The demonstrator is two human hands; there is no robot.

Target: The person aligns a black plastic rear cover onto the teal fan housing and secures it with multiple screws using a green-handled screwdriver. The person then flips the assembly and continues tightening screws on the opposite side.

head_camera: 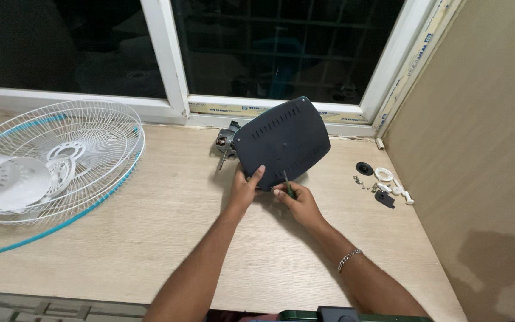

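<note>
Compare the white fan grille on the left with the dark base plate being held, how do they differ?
The fan grille is white open wire and round; the base plate is dark, solid and squarish with rounded corners. The grille lies untouched on the table; the plate is tilted up, with the left hand gripping its lower edge and the right hand beside it.

Even, fairly bright indoor light falls from above onto the pale table point(150, 238), while the window point(281, 48) behind it is black — night outside, with only faint reflections in the glass. Shadows are soft and short: a dim one lies under the dark panel point(282, 142) and beside the forearms. No harsh glare shows. The wide lens bends the window frame and the table's near edge toward the corners. Focus is sharp in the middle, slightly softer at the left edge.
</note>
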